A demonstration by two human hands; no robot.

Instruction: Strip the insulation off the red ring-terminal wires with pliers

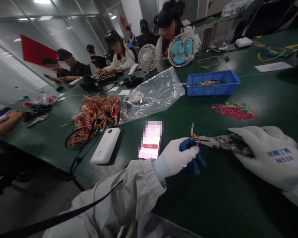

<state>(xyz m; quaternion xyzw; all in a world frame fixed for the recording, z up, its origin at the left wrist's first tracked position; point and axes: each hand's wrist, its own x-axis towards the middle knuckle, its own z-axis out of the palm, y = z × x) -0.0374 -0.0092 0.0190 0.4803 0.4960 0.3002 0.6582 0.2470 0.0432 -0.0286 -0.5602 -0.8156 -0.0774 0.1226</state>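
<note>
My left hand [177, 157], in a white glove with blue fingertips, is closed on a short braided copper wire [193, 132]. The wire's end sticks up past the fingers, and a small red piece shows beside the thumb tip. My right hand [265, 152], gloved the same way, is wrapped round wire stripper pliers [222, 142]. Their toothed jaws point left and meet the wire right at my left fingertips. Whether the jaws are closed on the red piece I cannot tell. The plier handles are mostly hidden in the right glove.
A lit phone [151, 140] and a white power bank [105, 145] lie left of my hands. Beyond are a heap of copper braids [96, 114], a clear plastic bag [155, 94], a blue bin [213, 91] and pink and yellow scraps [234, 110]. Several people sit farther back.
</note>
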